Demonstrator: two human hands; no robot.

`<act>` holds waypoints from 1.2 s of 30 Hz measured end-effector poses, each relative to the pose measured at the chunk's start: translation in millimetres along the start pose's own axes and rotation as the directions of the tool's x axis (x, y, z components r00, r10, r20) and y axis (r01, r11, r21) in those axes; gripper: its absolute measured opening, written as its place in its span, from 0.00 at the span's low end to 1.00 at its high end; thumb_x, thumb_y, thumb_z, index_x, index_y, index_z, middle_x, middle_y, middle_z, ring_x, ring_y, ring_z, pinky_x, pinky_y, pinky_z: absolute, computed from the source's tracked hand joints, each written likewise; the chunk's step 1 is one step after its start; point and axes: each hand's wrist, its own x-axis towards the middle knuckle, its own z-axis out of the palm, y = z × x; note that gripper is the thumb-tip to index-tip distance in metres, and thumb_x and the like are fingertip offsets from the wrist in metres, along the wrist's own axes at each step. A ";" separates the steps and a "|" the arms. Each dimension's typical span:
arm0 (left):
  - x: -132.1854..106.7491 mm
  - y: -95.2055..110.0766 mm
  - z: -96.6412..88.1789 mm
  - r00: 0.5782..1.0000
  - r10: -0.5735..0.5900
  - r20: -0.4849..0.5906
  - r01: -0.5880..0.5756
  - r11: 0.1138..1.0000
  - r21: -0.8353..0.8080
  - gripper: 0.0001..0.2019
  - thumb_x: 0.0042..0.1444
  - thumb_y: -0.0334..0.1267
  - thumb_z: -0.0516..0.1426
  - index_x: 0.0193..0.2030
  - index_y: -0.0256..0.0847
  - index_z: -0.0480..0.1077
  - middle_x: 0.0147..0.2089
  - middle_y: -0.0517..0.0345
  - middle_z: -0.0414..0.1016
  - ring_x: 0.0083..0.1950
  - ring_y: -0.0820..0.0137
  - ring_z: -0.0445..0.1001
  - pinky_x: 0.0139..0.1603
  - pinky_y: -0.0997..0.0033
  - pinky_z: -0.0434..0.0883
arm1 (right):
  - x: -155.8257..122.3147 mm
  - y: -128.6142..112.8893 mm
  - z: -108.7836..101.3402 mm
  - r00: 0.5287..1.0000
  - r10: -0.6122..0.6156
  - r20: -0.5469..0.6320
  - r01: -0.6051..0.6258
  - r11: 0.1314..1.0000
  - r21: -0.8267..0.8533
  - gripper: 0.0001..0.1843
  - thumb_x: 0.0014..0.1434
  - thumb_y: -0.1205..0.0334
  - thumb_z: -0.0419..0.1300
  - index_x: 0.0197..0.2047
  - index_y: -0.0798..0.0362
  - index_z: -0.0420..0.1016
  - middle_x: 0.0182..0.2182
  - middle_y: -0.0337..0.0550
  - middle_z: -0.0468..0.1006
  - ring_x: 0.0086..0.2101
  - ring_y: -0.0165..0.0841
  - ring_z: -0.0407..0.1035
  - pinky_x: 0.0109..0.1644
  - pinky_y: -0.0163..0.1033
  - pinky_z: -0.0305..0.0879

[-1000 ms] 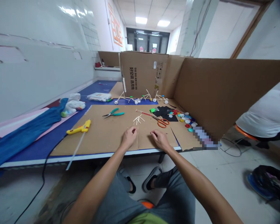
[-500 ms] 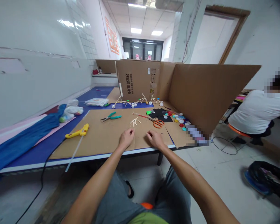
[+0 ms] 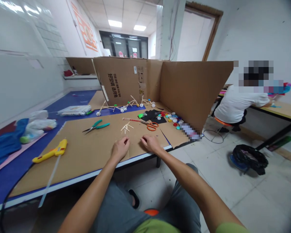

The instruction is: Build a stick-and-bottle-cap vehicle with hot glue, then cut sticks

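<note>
My left hand (image 3: 120, 148) rests on the cardboard sheet (image 3: 87, 155) near the table's front edge, fingers curled closed. A short gap to its right, my right hand (image 3: 150, 143) lies loosely closed as well. Nothing shows in either hand. Just beyond them is a small pile of short wooden sticks (image 3: 126, 128). Orange-handled scissors (image 3: 152, 126) lie past my right hand, beside a thin red-marked tube (image 3: 132, 120). Green-handled pliers (image 3: 97, 126) are farther off to the left. At the back stand stick frames with bottle-cap wheels (image 3: 122, 109).
A yellow glue gun (image 3: 52, 152) with a protruding glue stick lies left. Bottle caps (image 3: 175, 124) and black pieces (image 3: 151, 115) are at right, before a tall cardboard wall (image 3: 186, 94). A person in a white shirt (image 3: 237, 103) sits beyond; a black-bagged bin (image 3: 249, 161) stands on the floor.
My view has turned to the right, so the table has shifted left and more of the seated person and floor shows. Both hands have kept their pose on the cardboard.
</note>
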 end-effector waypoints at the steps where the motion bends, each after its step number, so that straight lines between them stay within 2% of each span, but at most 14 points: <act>1: -0.5 -0.3 0.1 0.999 0.041 -0.013 -0.041 0.999 0.005 0.12 0.62 0.40 0.50 0.36 0.42 0.75 0.37 0.51 0.80 0.39 0.63 0.76 0.40 0.68 0.67 | -0.1 0.0 0.3 1.000 -0.009 0.000 0.009 1.000 0.000 0.10 0.67 0.60 0.57 0.37 0.52 0.78 0.36 0.46 0.82 0.35 0.34 0.73 0.38 0.35 0.58; 4: -1.8 -2.0 0.9 0.984 0.170 -0.061 -0.170 0.985 0.001 0.12 0.62 0.38 0.50 0.37 0.42 0.74 0.38 0.50 0.80 0.41 0.61 0.76 0.44 0.65 0.68 | -0.1 0.8 1.5 0.999 -0.043 0.004 0.043 0.999 0.000 0.09 0.67 0.61 0.56 0.38 0.52 0.78 0.36 0.46 0.82 0.36 0.34 0.73 0.39 0.35 0.61; 8: -5.5 -2.5 1.0 0.951 0.283 -0.124 -0.286 0.958 -0.005 0.10 0.63 0.36 0.51 0.37 0.41 0.74 0.37 0.51 0.79 0.41 0.61 0.76 0.44 0.63 0.67 | -0.1 5.0 4.1 0.997 -0.079 -0.014 0.079 0.997 0.019 0.10 0.67 0.64 0.55 0.46 0.52 0.77 0.41 0.47 0.82 0.41 0.34 0.75 0.45 0.35 0.64; 12: -12.2 0.7 -2.6 0.913 0.374 -0.159 -0.384 0.923 -0.032 0.08 0.63 0.33 0.52 0.38 0.41 0.73 0.40 0.52 0.79 0.43 0.62 0.75 0.45 0.63 0.66 | -0.4 9.8 5.5 0.991 -0.125 -0.038 0.128 0.988 0.090 0.11 0.68 0.64 0.53 0.44 0.51 0.77 0.39 0.47 0.81 0.38 0.34 0.74 0.43 0.36 0.65; 18: -18.7 7.3 -10.0 0.897 0.423 -0.132 -0.433 0.899 -0.065 0.07 0.63 0.31 0.54 0.35 0.41 0.72 0.39 0.54 0.79 0.41 0.64 0.74 0.44 0.63 0.65 | -1.8 6.9 0.9 0.995 -0.098 -0.018 0.098 0.993 0.063 0.16 0.68 0.57 0.55 0.28 0.52 0.72 0.26 0.42 0.76 0.27 0.31 0.67 0.33 0.35 0.59; 23: -19.3 4.0 -7.5 0.882 0.450 -0.141 -0.461 0.886 -0.055 0.08 0.64 0.33 0.54 0.34 0.41 0.72 0.40 0.53 0.79 0.43 0.63 0.74 0.46 0.61 0.67 | -2.0 1.6 -2.6 0.998 -0.066 -0.019 0.068 0.994 0.091 0.12 0.68 0.57 0.55 0.34 0.52 0.73 0.30 0.43 0.78 0.31 0.32 0.69 0.37 0.35 0.61; 25: -19.1 2.3 -5.7 0.886 0.427 -0.178 -0.440 0.897 -0.035 0.07 0.63 0.31 0.53 0.41 0.41 0.73 0.44 0.51 0.79 0.45 0.61 0.75 0.49 0.60 0.68 | -1.9 1.1 -3.0 0.998 -0.061 -0.014 0.062 0.993 0.102 0.12 0.68 0.57 0.54 0.36 0.52 0.74 0.32 0.44 0.78 0.33 0.32 0.70 0.39 0.34 0.62; 27: -19.2 2.7 -5.0 0.897 0.374 -0.234 -0.391 0.920 -0.027 0.15 0.62 0.31 0.54 0.55 0.40 0.70 0.52 0.46 0.76 0.53 0.59 0.74 0.54 0.58 0.69 | -2.0 1.3 -3.4 0.998 -0.065 -0.003 0.065 0.992 0.111 0.13 0.69 0.56 0.53 0.37 0.52 0.74 0.34 0.44 0.79 0.34 0.32 0.71 0.40 0.34 0.63; 29: -19.8 5.1 -5.8 0.909 0.305 -0.285 -0.328 0.944 -0.034 0.28 0.60 0.32 0.56 0.67 0.41 0.60 0.64 0.41 0.68 0.63 0.54 0.69 0.61 0.54 0.67 | -2.3 1.7 -3.9 0.998 -0.069 0.012 0.068 0.991 0.117 0.13 0.69 0.55 0.53 0.38 0.51 0.75 0.35 0.45 0.80 0.36 0.32 0.72 0.42 0.34 0.63; 31: -21.0 8.5 -6.8 0.918 0.243 -0.314 -0.270 0.962 -0.046 0.37 0.58 0.35 0.59 0.72 0.45 0.52 0.73 0.40 0.55 0.71 0.49 0.60 0.67 0.49 0.63 | -2.5 1.8 -4.3 0.998 -0.064 0.022 0.061 0.991 0.118 0.13 0.69 0.55 0.53 0.40 0.51 0.75 0.36 0.45 0.80 0.37 0.32 0.72 0.43 0.34 0.64; 33: -22.1 11.1 -6.6 0.926 0.183 -0.331 -0.214 0.975 -0.059 0.43 0.56 0.37 0.61 0.75 0.46 0.46 0.77 0.40 0.43 0.74 0.46 0.53 0.68 0.45 0.61 | -2.4 1.5 -4.8 0.998 -0.055 0.024 0.052 0.992 0.118 0.13 0.70 0.55 0.53 0.40 0.51 0.75 0.37 0.45 0.80 0.38 0.33 0.73 0.44 0.35 0.64; 34: -22.4 11.9 -5.8 0.931 0.157 -0.328 -0.191 0.979 -0.075 0.45 0.56 0.38 0.61 0.76 0.46 0.41 0.78 0.39 0.40 0.74 0.46 0.53 0.68 0.45 0.61 | -2.2 1.2 -5.0 0.998 -0.053 0.024 0.050 0.992 0.117 0.13 0.69 0.55 0.53 0.41 0.51 0.76 0.37 0.45 0.80 0.38 0.33 0.73 0.44 0.35 0.64; 36: -22.1 12.5 -3.2 0.948 0.123 -0.292 -0.160 0.982 -0.104 0.49 0.58 0.38 0.60 0.77 0.43 0.32 0.76 0.34 0.46 0.71 0.48 0.60 0.68 0.43 0.61 | -1.7 0.6 -5.5 0.998 -0.050 0.024 0.047 0.992 0.114 0.13 0.69 0.55 0.53 0.41 0.51 0.76 0.38 0.45 0.80 0.39 0.33 0.73 0.45 0.35 0.64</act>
